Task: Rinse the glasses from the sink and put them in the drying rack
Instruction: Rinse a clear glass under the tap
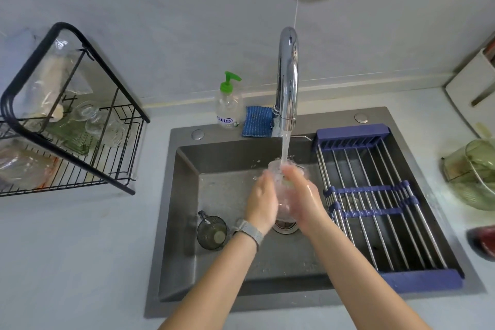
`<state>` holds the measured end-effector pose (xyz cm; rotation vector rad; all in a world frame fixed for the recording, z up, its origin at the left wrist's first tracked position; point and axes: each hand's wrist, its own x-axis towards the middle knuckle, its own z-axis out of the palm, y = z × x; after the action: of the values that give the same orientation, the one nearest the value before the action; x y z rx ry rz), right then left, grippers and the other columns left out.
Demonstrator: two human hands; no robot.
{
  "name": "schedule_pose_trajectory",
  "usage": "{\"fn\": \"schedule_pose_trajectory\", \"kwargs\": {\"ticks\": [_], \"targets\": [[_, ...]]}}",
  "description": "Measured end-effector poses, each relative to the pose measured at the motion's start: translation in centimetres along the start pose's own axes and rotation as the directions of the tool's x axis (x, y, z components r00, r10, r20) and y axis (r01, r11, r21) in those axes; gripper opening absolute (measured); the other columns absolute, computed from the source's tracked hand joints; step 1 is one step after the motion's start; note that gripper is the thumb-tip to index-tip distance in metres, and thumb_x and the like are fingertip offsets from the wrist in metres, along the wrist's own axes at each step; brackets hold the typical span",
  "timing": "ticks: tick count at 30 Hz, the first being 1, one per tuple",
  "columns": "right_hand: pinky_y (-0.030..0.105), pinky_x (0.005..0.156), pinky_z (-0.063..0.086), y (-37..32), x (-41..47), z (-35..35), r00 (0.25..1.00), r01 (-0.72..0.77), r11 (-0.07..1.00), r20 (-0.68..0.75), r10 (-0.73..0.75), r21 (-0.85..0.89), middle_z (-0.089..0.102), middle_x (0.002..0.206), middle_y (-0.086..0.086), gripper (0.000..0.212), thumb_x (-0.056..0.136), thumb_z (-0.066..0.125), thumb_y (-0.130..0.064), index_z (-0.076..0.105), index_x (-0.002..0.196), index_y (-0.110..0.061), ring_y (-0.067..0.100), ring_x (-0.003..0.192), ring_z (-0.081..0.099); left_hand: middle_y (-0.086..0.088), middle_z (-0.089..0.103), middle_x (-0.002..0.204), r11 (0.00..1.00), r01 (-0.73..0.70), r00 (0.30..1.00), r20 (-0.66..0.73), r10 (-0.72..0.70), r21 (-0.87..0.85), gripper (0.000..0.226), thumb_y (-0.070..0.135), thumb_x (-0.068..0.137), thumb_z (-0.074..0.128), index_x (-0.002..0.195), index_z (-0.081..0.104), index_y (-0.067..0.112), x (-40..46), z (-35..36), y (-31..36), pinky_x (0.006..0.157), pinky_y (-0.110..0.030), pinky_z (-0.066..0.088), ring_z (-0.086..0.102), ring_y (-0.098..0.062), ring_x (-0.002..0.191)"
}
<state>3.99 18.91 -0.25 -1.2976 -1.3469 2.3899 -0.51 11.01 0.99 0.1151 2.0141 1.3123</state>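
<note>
Together, both hands (284, 195) cup a clear glass (286, 197) under running water (284, 147).

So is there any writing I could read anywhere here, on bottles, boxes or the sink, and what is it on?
Soap bottle with the green pump, behind the sink: a blue label with what look like three Chinese characters, too blurred to read for certain; smaller marks beside them cannot be made out.
Tap, blue cloth, wire drying rack, dark cup in the sink: no writing visible.
White box at the right edge: no text legible.
</note>
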Motion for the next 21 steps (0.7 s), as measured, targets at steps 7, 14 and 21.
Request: {"fn": "schedule_pose_trajectory", "kwargs": {"ticks": [7, 14, 21], "targets": [[0.039, 0.084, 0.056, -0.7, -0.2, 0.6, 0.988, 0.031, 0.984, -0.143, -0.057, -0.178, 0.07, 0.113, 0.006, 0.087, 0.072, 0.039, -0.085, 0.064, 0.124, -0.02, 0.019, 0.098, 0.069, 0.028, 0.051, 0.115, 0.987, -0.081, 0.989, 0.111, 0.097, -0.137, 0.027, 0.045, 0.103, 0.031, 0.12, 0.05, 0.035, -1.2, -0.4, 0.7, 0.089, -0.01, 0.04, 0.053, -0.002, 0.114], [0.053, 0.111, 0.037, -4.0, 0.1, 1.6, 0.982, -0.015, 0.947, -0.185, -0.047, -0.321, 0.047, 0.148, 0.01, 0.083, 0.087, 0.019, -0.074, 0.045, 0.145, -0.02, 0.031, 0.133, 0.046, -0.011, 0.073, 0.109, 0.872, -0.044, 0.989, 0.103, 0.108, -0.487, 0.061, 0.058, 0.086, 0.043, 0.123, 0.063, 0.015, -1.3, -0.2, -0.2, 0.07, -0.038, 0.06, 0.073, -0.028, 0.087], [0.038, 0.12, 0.015, -2.7, -0.9, 2.3, 0.979, 0.137, 0.916, -0.087, -0.182, -0.376, 0.023, 0.162, 0.005, 0.06, 0.105, 0.02, -0.047, 0.024, 0.155, -0.014, 0.022, 0.149, 0.021, -0.012, 0.074, 0.108, 0.85, 0.073, 0.992, 0.125, -0.008, -0.522, 0.056, 0.059, 0.092, 0.043, 0.12, 0.067, 0.016, -0.4, -0.5, 0.3, 0.069, -0.038, 0.059, 0.073, -0.028, 0.09]]}}
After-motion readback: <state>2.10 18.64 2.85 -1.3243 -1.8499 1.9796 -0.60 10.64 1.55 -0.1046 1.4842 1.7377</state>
